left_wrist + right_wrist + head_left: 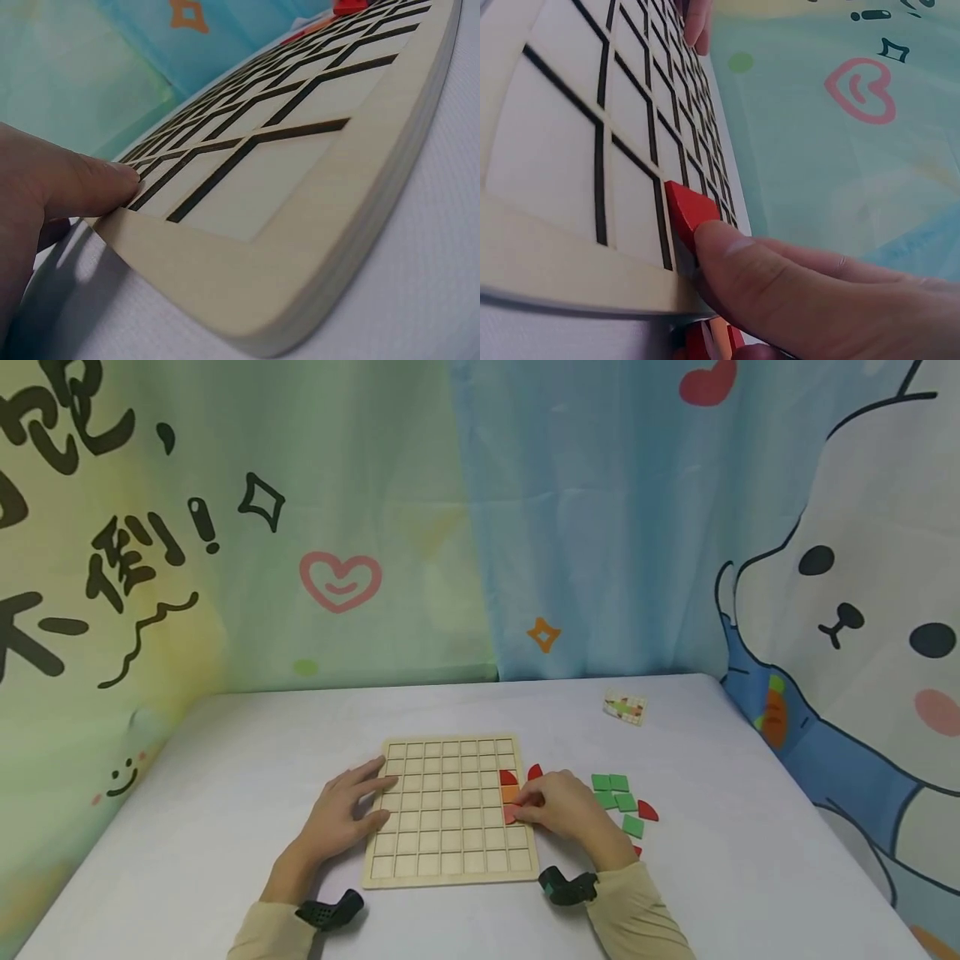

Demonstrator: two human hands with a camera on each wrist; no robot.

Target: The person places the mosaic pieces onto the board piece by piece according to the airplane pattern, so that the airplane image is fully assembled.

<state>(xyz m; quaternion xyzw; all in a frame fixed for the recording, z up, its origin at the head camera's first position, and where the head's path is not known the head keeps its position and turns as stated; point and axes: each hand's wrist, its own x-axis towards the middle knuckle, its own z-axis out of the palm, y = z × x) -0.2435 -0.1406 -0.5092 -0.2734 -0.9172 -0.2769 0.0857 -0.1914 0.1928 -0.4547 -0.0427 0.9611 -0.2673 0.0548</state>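
A square wooden grid board (pixel 442 881) lies on the white table. My left hand (pixel 347 806) rests on its left edge, fingers spread; in the left wrist view the thumb (pixel 97 184) touches the rim by a corner cell. With thumb and fingers, my right hand (pixel 558 806) pinches a red piece (pixel 690 210) over the board's right-hand column. Just behind that piece lie an orange piece (pixel 510 794) and a rounded red piece (pixel 507 777) in the same column. Low in the right wrist view, red and orange edges show under the thumb; the fingertips are partly hidden.
Right of the board are several green tiles (pixel 609 782) and a red rounded piece (pixel 647 811); another is partly behind the right wrist. One more red piece (pixel 535 772) lies beside the board. A small patterned card (pixel 624 707) is at the back right. Printed curtains (pixel 420 527) hang behind.
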